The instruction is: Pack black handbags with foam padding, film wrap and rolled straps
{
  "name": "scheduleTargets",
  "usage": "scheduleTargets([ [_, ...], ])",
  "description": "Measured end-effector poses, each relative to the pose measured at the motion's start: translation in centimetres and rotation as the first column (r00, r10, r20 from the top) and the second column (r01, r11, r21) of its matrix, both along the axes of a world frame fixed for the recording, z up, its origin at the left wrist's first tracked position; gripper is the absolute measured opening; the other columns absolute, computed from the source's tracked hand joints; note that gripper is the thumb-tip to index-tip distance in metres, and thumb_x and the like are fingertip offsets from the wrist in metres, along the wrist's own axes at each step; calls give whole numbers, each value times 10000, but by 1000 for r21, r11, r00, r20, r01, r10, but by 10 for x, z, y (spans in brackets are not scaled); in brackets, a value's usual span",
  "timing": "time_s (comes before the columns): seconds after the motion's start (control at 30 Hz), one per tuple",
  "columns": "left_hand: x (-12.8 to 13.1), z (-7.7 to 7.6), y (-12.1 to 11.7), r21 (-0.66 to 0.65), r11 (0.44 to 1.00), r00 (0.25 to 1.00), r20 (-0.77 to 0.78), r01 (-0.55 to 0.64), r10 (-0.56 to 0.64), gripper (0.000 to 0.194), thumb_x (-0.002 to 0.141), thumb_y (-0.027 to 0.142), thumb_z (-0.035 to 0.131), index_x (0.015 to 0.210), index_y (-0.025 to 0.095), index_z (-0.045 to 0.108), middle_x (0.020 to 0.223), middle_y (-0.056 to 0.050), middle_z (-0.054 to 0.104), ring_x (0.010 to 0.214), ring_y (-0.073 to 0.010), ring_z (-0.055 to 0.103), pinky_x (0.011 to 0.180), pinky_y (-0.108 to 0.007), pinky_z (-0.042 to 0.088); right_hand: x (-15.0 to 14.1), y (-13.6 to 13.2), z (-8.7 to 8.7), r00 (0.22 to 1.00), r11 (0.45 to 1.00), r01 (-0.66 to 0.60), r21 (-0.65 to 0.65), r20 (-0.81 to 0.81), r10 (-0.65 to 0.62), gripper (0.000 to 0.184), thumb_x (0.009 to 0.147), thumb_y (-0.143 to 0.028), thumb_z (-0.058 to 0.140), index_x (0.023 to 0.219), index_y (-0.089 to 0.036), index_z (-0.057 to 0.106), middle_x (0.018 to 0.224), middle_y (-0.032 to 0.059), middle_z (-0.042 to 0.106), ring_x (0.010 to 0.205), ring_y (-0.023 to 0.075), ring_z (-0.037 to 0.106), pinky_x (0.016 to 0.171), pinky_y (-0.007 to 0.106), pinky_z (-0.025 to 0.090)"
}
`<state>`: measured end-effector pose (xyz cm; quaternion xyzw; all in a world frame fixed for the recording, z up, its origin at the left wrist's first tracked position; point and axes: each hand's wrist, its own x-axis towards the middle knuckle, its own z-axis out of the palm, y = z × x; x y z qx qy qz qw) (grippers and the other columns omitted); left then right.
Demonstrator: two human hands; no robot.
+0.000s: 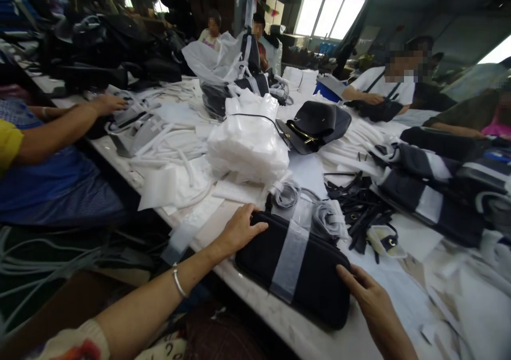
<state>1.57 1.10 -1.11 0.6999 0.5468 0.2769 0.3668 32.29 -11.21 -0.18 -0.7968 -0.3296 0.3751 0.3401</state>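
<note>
A black handbag (315, 275) lies flat on the white table (303, 333) right in front of me, with a pale wrapping band (290, 259) across its middle. My left hand (238, 229) grips the bag's left end, fingers curled over its top edge. At the opposite end, my right hand (369, 296) rests against the bag with fingers pressed to its side. Both handles (325, 219) are wrapped in grey foam and lie just beyond the bag.
A stack of white foam bags (247, 141) stands behind the handbag. Black straps (359, 205) lie to the right, more wrapped bags (431, 189) further right. A person's arm (67, 125) reaches in from the left. Other people work at the far side.
</note>
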Motion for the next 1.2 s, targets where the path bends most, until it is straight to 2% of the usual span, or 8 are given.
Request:
scheduleTargets([
  [0.2,-3,13,11,-374,925,956,290,65,50,983,625,403,793,1424,111,300,1439,-223,417,1290,-298,466,1053,-400,393,-4,-1,-1,967,996,57,68,-253,-38,653,640,-566,766,1177,-216,641,1220,84,679,1140,304,622,888,374,543],
  [0.37,-1,22,23,-538,831,921,381,145,85,980,564,382,809,1384,110,347,1398,-198,489,1245,-289,524,982,-350,452,-9,4,-1,919,996,83,31,-390,-64,750,623,-565,787,1239,-193,577,1276,108,638,1126,290,630,776,310,566],
  [0.53,2,18,38,-549,817,924,379,177,54,630,462,300,834,1019,137,589,979,-79,690,1017,-295,636,788,-326,503,-10,3,8,996,999,38,32,81,-41,1008,589,-719,693,1367,-123,456,1282,181,591,1109,342,618,892,407,525],
  [0.7,1,18,32,-502,844,911,411,191,39,472,472,297,831,866,176,600,799,-7,660,896,-253,639,688,-289,476,-28,-3,18,851,973,-95,208,525,-29,1013,657,-752,569,1434,-125,397,1440,196,434,1313,372,429,1097,483,347],
  [0.8,0,20,22,-486,850,892,450,204,43,492,496,311,826,909,184,592,852,-10,670,883,-229,636,685,-277,477,-34,-1,13,923,987,-45,153,385,-17,1039,654,-751,592,1444,-109,379,1475,187,413,1359,354,388,1141,443,299],
  [0.9,0,20,19,-503,834,881,472,229,42,459,551,328,790,925,172,573,851,-20,669,850,-219,643,677,-280,481,-31,6,5,993,988,115,103,23,-118,1005,669,-730,629,1443,-139,377,1429,157,496,1308,306,481,1051,359,435],
  [1.0,1,21,20,-505,827,876,481,248,31,444,601,329,743,963,157,552,901,-48,677,875,-227,651,710,-301,495,-28,12,6,959,977,172,125,-250,-136,896,648,-643,721,1362,-156,487,1278,126,635,1158,281,616,909,319,541],
  [1.2,-8,22,-6,-403,860,797,604,313,-7,597,635,349,753,1143,166,499,1130,-92,661,1062,-255,630,918,-362,487,-42,-13,19,961,962,173,211,-250,-118,891,611,-570,799,1365,-201,499,1243,111,661,1129,302,628,926,365,531],
])
